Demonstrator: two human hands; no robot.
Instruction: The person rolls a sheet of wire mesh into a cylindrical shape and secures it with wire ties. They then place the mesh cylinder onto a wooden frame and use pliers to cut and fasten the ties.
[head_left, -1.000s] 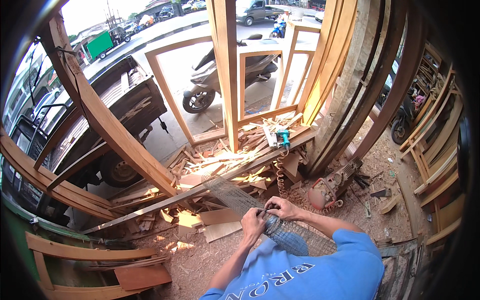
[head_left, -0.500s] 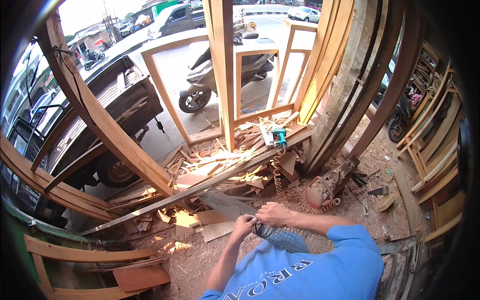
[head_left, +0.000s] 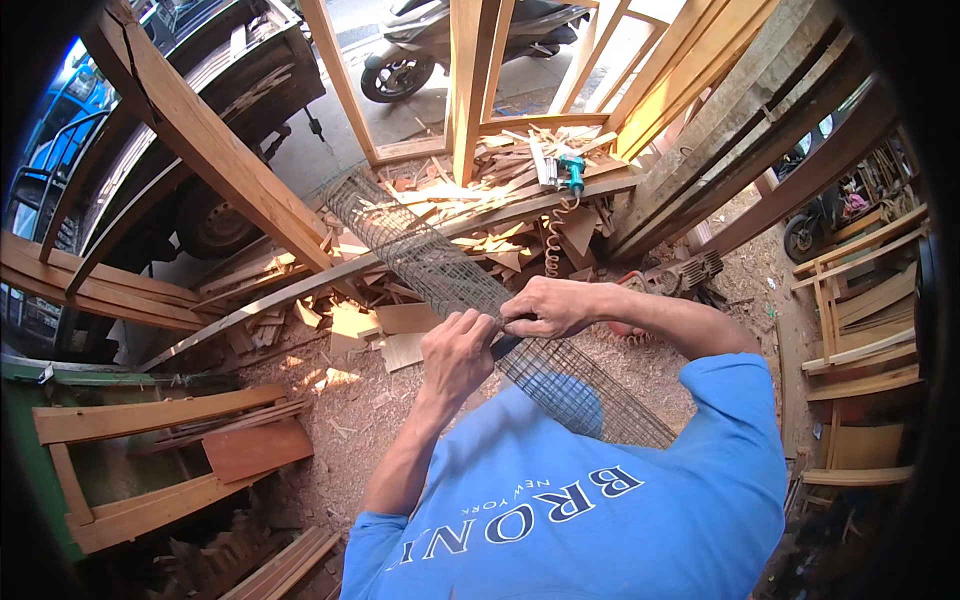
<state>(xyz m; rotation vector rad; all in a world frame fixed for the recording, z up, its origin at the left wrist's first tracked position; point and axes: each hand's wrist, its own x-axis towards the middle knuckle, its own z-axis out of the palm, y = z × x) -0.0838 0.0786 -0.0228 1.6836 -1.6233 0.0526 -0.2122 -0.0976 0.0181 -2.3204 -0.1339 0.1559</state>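
Observation:
A long roll of wire mesh (head_left: 400, 240) slants across in front of my body, its near end over my lap. A dark band (head_left: 507, 346) crosses the roll at its middle. My left hand (head_left: 460, 350) is closed at the left side of the roll, its fingers curled at the dark band. From the right, my right hand (head_left: 552, 306) pinches the band with thumb and bent forefinger. The two hands almost meet above the mesh. What lies between their fingertips is partly hidden.
Beyond the roll, a long wooden beam (head_left: 260, 312) borders a heap of wood offcuts. On its right end rests a teal nail gun (head_left: 571, 174) with a coiled hose (head_left: 553, 240). Wooden frames stand behind; a reddish-brown board (head_left: 258, 449) lies left. Sawdust covers the floor.
My view has tipped further down, so the hands appear higher. More of the mesh roll shows, stretching over the beam. Both hands stay at the dark band.

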